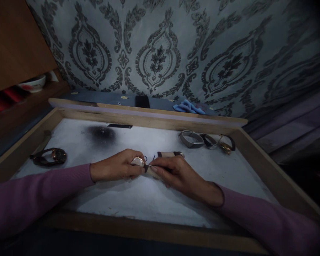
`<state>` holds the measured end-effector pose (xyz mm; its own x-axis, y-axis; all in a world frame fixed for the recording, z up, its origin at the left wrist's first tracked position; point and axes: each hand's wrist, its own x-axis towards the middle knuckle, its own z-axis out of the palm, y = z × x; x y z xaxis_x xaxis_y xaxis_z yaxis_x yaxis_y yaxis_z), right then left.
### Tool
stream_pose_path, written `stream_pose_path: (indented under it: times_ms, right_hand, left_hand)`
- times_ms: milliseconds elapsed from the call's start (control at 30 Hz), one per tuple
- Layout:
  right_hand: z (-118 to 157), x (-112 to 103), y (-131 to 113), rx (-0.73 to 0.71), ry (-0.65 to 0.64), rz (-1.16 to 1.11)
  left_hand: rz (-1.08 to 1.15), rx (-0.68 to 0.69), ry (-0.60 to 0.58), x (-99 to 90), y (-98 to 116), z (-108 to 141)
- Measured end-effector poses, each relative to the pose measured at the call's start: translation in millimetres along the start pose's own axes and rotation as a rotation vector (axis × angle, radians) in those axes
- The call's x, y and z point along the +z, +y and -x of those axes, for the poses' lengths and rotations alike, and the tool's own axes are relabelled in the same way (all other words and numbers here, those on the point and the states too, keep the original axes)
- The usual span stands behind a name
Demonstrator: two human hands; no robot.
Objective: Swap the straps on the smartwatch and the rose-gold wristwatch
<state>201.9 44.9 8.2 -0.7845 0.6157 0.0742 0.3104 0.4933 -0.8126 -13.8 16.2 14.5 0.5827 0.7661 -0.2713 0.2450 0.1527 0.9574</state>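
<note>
Near the middle of the shallow wooden tray (117, 203), my left hand (117, 166) is closed round a round watch head (137, 162) with a pale face. My right hand (176, 172) is closed in a pinch on a thin tool (149, 165), its end at the watch's edge. A dark and beige strap piece (152, 173) runs from the watch under my right fingers. Just behind my right hand lies another beige and dark strap (167, 154) with a buckle.
A dark watch (59, 155) lies at the tray's left. At the back right are a grey-banded watch (191, 139) and a gold watch (225, 148). A black strip (120, 126) lies at the back; a blue cloth (188, 106) rests beyond the rim.
</note>
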Motion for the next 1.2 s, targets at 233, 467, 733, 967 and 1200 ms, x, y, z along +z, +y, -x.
stream_pose_path:
  times_ms: [233,467,733,967,1200]
  right_hand:
    - [-0.4,0.4,0.1,0.004,-0.001,-0.007]
    - [-1.0,0.0,-1.5,0.042,-0.016,-0.043]
    - [-0.1,2.8,-0.4,0.068,-0.006,-0.052]
    - [2.0,2.0,-3.3,0.087,-0.003,0.016]
    - [2.6,1.7,-1.0,0.02,0.005,0.057]
  left_hand:
    - [-0.013,-0.011,0.009,0.0,0.5,-0.2]
    - [-0.008,-0.004,0.01,0.2,0.6,-0.4]
    - [-0.021,0.029,0.012,0.2,-3.1,-2.0]
    - [-0.063,0.054,0.034,3.6,-3.3,-0.4]
    - [-0.139,0.115,0.079,7.5,-5.6,0.5]
